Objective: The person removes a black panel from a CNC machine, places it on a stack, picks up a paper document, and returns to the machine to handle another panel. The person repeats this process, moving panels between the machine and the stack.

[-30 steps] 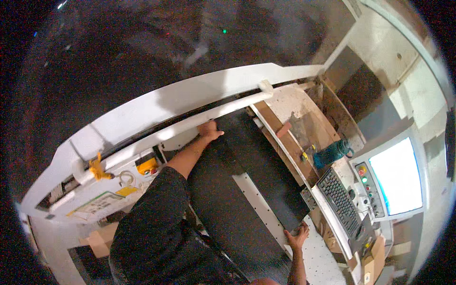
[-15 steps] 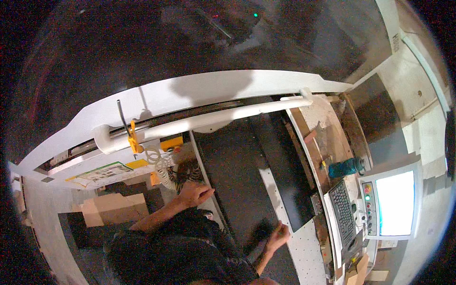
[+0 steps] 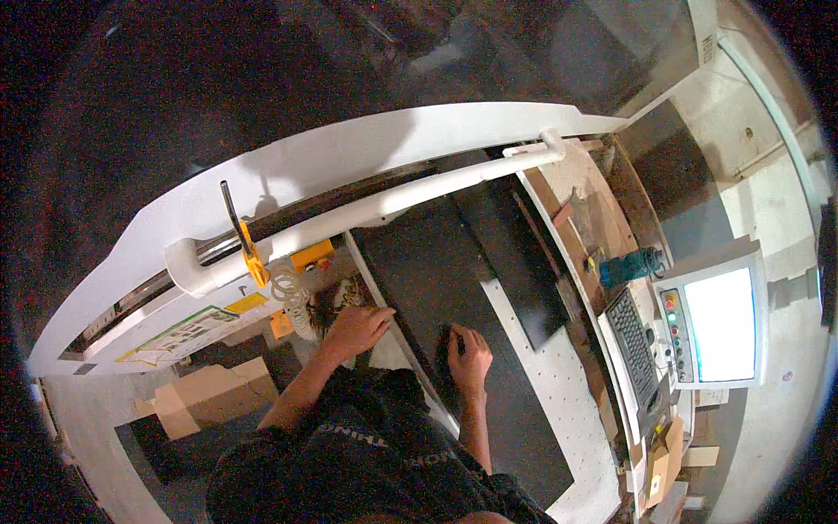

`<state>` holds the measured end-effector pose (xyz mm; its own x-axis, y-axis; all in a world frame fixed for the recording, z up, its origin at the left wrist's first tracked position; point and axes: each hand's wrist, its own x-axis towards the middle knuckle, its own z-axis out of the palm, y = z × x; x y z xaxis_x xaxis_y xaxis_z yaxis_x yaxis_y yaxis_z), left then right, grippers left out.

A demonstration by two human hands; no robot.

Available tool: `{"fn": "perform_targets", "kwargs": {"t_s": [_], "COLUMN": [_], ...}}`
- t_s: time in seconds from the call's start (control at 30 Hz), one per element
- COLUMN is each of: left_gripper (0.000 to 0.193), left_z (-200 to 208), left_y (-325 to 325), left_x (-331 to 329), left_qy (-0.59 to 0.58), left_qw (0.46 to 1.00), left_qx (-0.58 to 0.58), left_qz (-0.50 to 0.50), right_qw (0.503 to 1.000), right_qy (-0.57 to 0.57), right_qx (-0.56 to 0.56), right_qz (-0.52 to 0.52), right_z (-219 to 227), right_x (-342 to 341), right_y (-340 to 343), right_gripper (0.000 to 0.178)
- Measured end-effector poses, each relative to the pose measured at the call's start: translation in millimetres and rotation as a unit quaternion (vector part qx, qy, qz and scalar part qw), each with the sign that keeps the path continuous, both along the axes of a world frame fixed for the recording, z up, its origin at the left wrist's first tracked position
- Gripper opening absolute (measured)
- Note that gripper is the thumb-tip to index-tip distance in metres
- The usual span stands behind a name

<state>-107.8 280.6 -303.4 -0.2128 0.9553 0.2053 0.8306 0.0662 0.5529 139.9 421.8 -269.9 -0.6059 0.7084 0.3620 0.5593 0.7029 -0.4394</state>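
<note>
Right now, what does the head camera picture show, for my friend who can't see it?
A person leans over a machine bed, left hand at the edge of a big black panel, right hand flat on it. A lit screen and a keyboard stand at the right.

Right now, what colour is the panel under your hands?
Black, matte; the panel shows best in the head view, lying on the white table.

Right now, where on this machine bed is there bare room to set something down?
The white perforated bed is bare between the large dark panel and the keyboard. The narrow dark panel covers the far part. Both hands, left and right, crowd the large panel's near-left edge.
</note>
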Motion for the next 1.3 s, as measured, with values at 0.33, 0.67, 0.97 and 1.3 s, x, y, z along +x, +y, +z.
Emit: {"fn": "perform_targets", "kwargs": {"t_s": [0.33,0.67,0.97,1.3], "left_gripper": [0.032,0.041,0.041,0.053], "left_z": [-28.1,52.4,115.1,153.0], "left_y": [-1.2,40.0,31.6,-60.1], "left_x": [13.3,100.1,100.0,-45.3], "left_qy": [0.0,-0.093,0.057,0.297], "left_qw": [0.994,0.989,0.956,0.757], "left_qx": [-0.05,0.031,0.271,0.222], "left_qz": [-0.096,-0.112,0.094,0.538], "right_qw": [0.988,0.992,0.986,0.978], "right_qy": [0.151,0.12,0.162,0.184], "right_qx": [-0.025,-0.043,-0.016,-0.076], "right_qz": [-0.026,0.008,-0.029,-0.054], "right_z": [-18.7,-21.4,-23.8,-29.2], "right_x": [7.2,21.6,26.2,27.6], "right_y": [-7.1,0.3,5.5,6.8], "right_gripper": [0.017,0.03,0.028,0.016]}}
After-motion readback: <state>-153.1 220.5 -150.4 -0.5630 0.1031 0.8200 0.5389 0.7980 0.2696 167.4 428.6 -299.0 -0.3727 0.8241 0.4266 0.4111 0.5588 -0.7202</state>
